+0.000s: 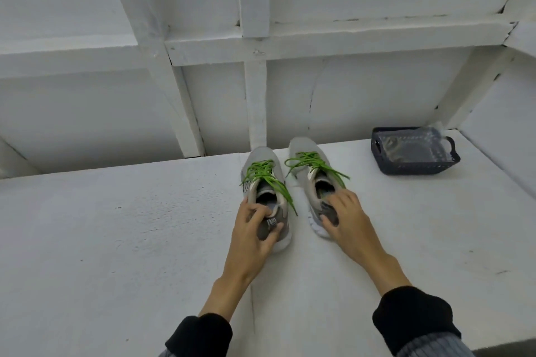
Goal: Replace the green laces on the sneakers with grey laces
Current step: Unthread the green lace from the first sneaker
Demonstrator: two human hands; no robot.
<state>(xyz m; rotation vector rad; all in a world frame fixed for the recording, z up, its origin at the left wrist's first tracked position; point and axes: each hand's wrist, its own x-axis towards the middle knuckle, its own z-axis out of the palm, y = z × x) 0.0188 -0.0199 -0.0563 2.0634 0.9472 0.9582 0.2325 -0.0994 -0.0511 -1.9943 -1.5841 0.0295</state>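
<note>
On the white counter (116,226), the left hand (255,229) grips the heel of the left grey sneaker (265,182); the right hand (345,217) clasps the right sneaker's (307,159) heel. Both carry green laces (261,172). At two o'clock sits a dark basket (417,166) holding a clear packet (412,145).
</note>
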